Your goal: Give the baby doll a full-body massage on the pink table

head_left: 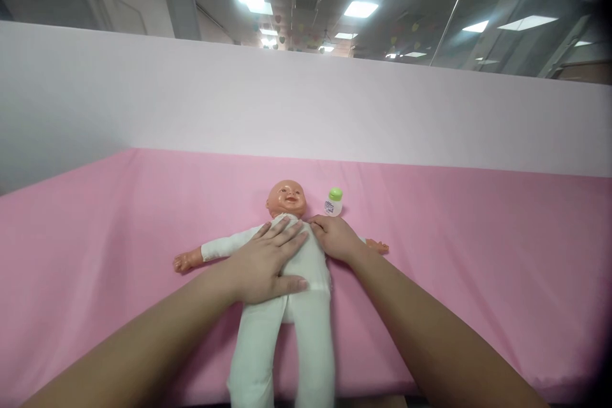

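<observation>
A baby doll (310, 261) with a hard plastic head and a white cloth body lies on its back, head away from me and arms spread to both sides. Across its chest and belly my left hand (275, 261) rests flat, fingers stretched and thumb apart. My right hand (337, 237) is closed on the doll's arm close to the shoulder, its fingers curled and partly hidden. Most of that arm is behind my hand; only the small plastic hand (377, 246) shows beyond it. Just past my right hand stands a small clear jar (333, 206) with a green lid and a printed label.
The doll lies on a pink sheet (459, 248) over a flat surface, and its legs reach the near edge. A white panel (296, 108) rises along the back. Above it are glass and lit ceiling lamps.
</observation>
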A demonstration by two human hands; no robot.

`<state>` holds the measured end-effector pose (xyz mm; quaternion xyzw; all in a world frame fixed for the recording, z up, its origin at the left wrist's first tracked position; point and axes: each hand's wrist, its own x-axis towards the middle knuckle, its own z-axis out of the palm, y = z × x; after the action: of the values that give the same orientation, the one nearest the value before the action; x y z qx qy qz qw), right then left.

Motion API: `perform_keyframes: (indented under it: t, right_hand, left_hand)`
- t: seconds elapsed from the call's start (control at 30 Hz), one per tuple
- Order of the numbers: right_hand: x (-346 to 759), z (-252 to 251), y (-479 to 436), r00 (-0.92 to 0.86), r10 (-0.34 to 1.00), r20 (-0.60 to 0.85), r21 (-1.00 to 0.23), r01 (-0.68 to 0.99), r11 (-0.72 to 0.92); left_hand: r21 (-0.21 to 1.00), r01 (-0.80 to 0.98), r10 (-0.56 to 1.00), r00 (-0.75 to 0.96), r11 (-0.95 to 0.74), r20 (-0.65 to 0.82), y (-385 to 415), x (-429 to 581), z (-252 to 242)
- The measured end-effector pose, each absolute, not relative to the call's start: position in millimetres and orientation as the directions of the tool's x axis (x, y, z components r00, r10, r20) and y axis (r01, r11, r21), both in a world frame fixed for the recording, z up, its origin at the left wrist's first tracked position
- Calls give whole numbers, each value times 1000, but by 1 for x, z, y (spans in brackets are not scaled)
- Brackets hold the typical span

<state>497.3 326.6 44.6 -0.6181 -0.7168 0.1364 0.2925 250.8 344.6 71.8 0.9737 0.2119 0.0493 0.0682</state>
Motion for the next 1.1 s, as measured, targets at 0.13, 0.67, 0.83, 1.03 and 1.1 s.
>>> perform_keyframes:
  t: [0.13,0.67,0.83,1.03,1.1]
  right_hand:
    - [496,44,326,-62,961,269,-555,805,208]
    - [466,61,299,-253,756,604,-495,624,605]
    - [435,76,263,-550,559,620,-467,314,827]
    - [423,76,256,-642,554,529,-447,344,826]
    - [429,71,265,-585,622,520,-441,439,783]
  left_hand:
    - [146,404,417,906,-903,71,345,251,72]
    - [820,213,834,308,-530,459,370,252,60]
    - [935,9,930,106,-356,353,396,244,55]
    - [922,-296,943,143,-247,299,395,246,60]
    - [926,-306,941,181,-224,287,391,247,61]
